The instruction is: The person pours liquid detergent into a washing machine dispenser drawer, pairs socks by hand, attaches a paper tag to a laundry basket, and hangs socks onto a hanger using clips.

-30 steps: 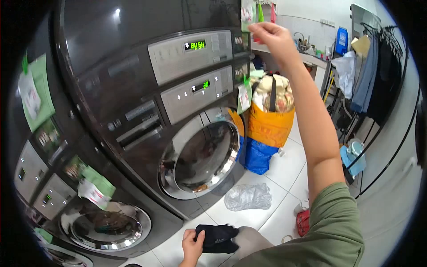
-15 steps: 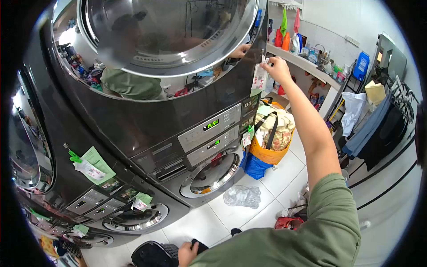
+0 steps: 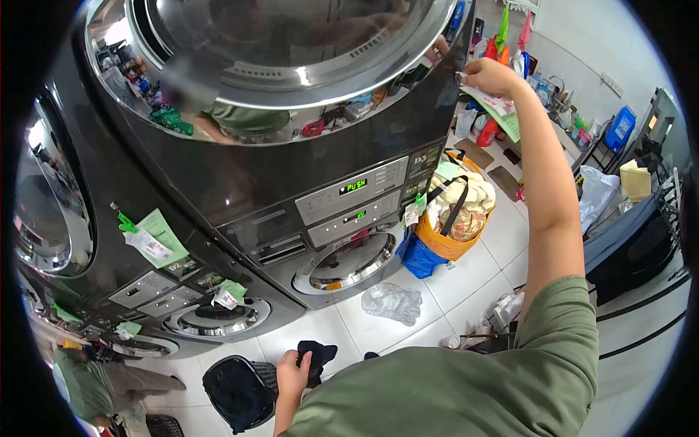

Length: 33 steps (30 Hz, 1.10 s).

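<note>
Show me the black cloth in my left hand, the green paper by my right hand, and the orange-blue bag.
Black cloth (image 3: 318, 355), head view: its middle.
Green paper (image 3: 507, 124), head view: lower part.
Orange-blue bag (image 3: 454, 250), head view: orange wall.

"Where does the camera sit?"

"On the person's head. It's a single view, looking forward and steeply down."

"How near are things?"

"The upper door (image 3: 291, 44) is large and close along the top; the right sleeve (image 3: 553, 320) is close too, at the lower right. The floor (image 3: 477, 280) lies farther down, and the wall (image 3: 571, 40) stands well back at the upper right."

"What else fits in?"

"The left hand (image 3: 291, 375), low and left of centre, and the right hand (image 3: 494, 76), high and right."

"Is it level?"

"The machine (image 3: 320, 149) slants across it. The lens is wide, bending straight lines inside a dark, rounded border."
</note>
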Motion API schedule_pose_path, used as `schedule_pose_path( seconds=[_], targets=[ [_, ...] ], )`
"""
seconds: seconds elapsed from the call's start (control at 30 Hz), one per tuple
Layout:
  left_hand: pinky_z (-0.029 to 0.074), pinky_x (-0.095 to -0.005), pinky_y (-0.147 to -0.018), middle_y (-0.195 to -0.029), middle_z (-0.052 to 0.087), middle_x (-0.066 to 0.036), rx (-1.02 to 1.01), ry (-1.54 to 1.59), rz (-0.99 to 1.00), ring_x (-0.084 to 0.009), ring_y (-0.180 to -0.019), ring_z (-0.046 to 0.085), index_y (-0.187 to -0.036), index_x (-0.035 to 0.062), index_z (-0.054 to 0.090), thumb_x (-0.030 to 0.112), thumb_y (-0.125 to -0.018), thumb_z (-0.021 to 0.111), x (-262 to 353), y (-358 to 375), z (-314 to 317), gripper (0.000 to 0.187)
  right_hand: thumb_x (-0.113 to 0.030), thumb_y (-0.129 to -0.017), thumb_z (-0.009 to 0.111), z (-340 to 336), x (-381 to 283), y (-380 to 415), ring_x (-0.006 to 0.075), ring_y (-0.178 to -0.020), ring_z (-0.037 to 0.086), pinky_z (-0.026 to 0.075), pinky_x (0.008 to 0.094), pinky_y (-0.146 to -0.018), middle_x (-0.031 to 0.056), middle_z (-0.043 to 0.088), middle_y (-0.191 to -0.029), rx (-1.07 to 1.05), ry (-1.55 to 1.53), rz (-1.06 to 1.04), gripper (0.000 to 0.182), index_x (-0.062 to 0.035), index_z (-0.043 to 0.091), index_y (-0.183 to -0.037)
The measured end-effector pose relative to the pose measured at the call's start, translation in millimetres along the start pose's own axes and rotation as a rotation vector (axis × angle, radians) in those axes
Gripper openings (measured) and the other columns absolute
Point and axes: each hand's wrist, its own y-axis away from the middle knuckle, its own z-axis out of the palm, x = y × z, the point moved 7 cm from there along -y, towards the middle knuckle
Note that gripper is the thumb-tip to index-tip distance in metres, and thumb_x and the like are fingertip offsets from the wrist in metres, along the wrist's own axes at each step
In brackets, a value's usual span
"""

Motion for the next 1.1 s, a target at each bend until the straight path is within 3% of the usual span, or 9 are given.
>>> schedule_pose_path(
  seconds=[0.17,0.27,0.4,0.5,0.53,0.8,0.9,1.0,1.1],
  targets=[
    [0.05,-0.0388,-0.075,-0.097,0.066,-0.016,0.199,0.139,0.039,-0.0339,-0.088,0.063,-0.085,-0.0007,0.057,0.012,-0.081,0.071,-3,11,0,0.02,-0.031,-0.084,0.065,5,5,5,0.0259,-0.092,0.066,0.049,0.0359,-0.085,0.0182,0.07,-0.102,-0.019,-0.067,0.031,0.042,-0.0005,0.067,-0.112],
    [0.051,-0.0369,-0.077,-0.1,0.066,-0.017,-0.033,0.396,0.039,-0.0321,-0.093,0.064,-0.099,0.0018,0.055,0.01,-0.082,0.069,0,15,17,0.024,-0.031,-0.086,0.064,0,3,9,0.0221,-0.09,0.066,0.05,0.0348,-0.081,0.0156,0.071,-0.097,0.04,-0.086,-0.032,0.039,0.0004,0.068,-0.109],
    [0.049,-0.0358,-0.088,-0.109,0.065,-0.012,-0.854,0.313,0.067,-0.0292,-0.101,0.063,-0.125,0.0164,0.055,0.013,-0.09,0.058,34,46,58,0.035,-0.028,-0.088,0.062,-1,16,-1,0.0214,-0.087,0.065,0.049,0.0341,-0.08,0.0129,0.069,-0.092,0.036,-0.206,0.016,0.034,0.0013,0.066,-0.105],
    [0.046,-0.0333,-0.091,-0.112,0.061,-0.01,-1.036,0.272,0.141,-0.0267,-0.105,0.06,-0.127,0.017,0.058,0.014,-0.092,0.057,29,59,76,0.035,-0.024,-0.088,0.063,3,9,5,0.0183,-0.087,0.062,0.048,0.0323,-0.079,0.0089,0.067,-0.089,0.071,-0.138,-0.11,0.028,-0.0011,0.064,-0.105],
    [0.046,-0.0323,-0.092,-0.112,0.061,-0.009,-1.045,0.339,0.115,-0.026,-0.106,0.06,-0.123,0.0159,0.06,0.014,-0.091,0.058,24,59,79,0.032,-0.023,-0.087,0.064,5,3,9,0.0185,-0.087,0.062,0.047,0.0328,-0.078,0.0088,0.067,-0.09,0.083,-0.016,-0.181,0.026,-0.0026,0.065,-0.104],
    [0.046,-0.029,-0.084,-0.097,0.061,-0.005,-0.984,0.408,0.158,-0.0194,-0.094,0.06,-0.108,0.011,0.068,0.016,-0.092,0.061,27,53,87,0.018,-0.03,-0.091,0.067,21,35,-10,0.0075,-0.068,0.058,0.045,0.0219,-0.063,0.0015,0.066,-0.078,0.047,-0.656,0.099,0.031,-0.0025,0.069,-0.105],
    [0.047,-0.0291,-0.081,-0.094,0.06,-0.004,-0.819,0.317,0.043,-0.0182,-0.091,0.06,-0.105,0.0109,0.07,0.016,-0.094,0.06,26,44,79,0.016,-0.031,-0.091,0.066,13,24,-6,0.0108,-0.076,0.06,0.048,0.0252,-0.07,0.0036,0.067,-0.085,0.046,-0.421,0.018,0.034,-0.0026,0.068,-0.11],
    [0.047,-0.0286,-0.08,-0.093,0.06,-0.005,-0.912,0.466,0.043,-0.0183,-0.09,0.06,-0.104,0.011,0.071,0.02,-0.093,0.061,35,47,72,0.017,-0.029,-0.093,0.064,10,6,6,0.0139,-0.088,0.061,0.048,0.0289,-0.08,0.0064,0.068,-0.096,0.041,-0.29,-0.071,0.033,-0.0038,0.067,-0.115],
    [0.048,-0.0299,-0.077,-0.089,0.06,-0.005,-0.93,0.597,0.097,-0.0201,-0.085,0.06,-0.101,0.011,0.072,0.028,-0.093,0.061,55,61,71,0.022,-0.028,-0.095,0.062,17,13,10,0.0157,-0.097,0.06,0.046,0.0315,-0.088,0.0077,0.067,-0.106,0.018,-0.475,-0.15,0.033,-0.0056,0.066,-0.119]
  ],
)
